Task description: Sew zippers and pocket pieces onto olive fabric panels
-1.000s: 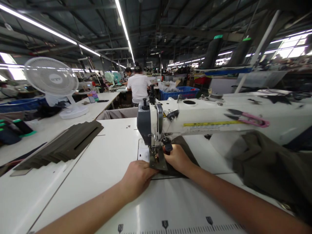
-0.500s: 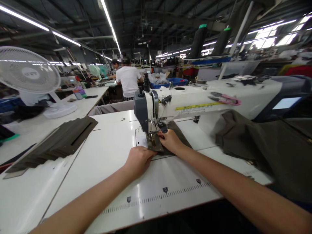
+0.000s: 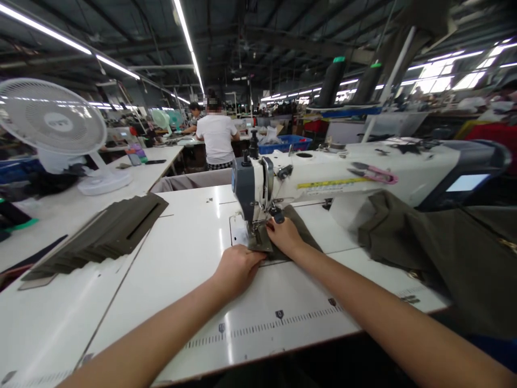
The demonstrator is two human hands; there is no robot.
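Note:
An olive-brown fabric piece [image 3: 297,222] lies under the needle area of a white sewing machine [image 3: 323,178]. A smaller flat layer [image 3: 262,245] of similar colour is on top, beneath the presser foot [image 3: 254,229]. At its near edge, my left hand [image 3: 238,267] is closed, thumb and fingers pinching the fabric. My right hand [image 3: 286,236] bends its fingers onto the same work just right of the foot, close to a dark knob [image 3: 278,215]. Its fingertips are partly hidden by the machine head.
Stacked olive fabric pieces [image 3: 100,231] lie on the left of the white table [image 3: 161,302]. Pink-handled snips [image 3: 375,173] rest on the machine arm. More olive cloth [image 3: 436,248] is heaped at right. A fan [image 3: 56,121] stands at left; a person in white [image 3: 217,137] sits ahead.
The camera view has shifted slightly, so the machine appears further right and lower. Relative to the needle, the fabric and both hands have edged a little away from me. Both grips look the same.

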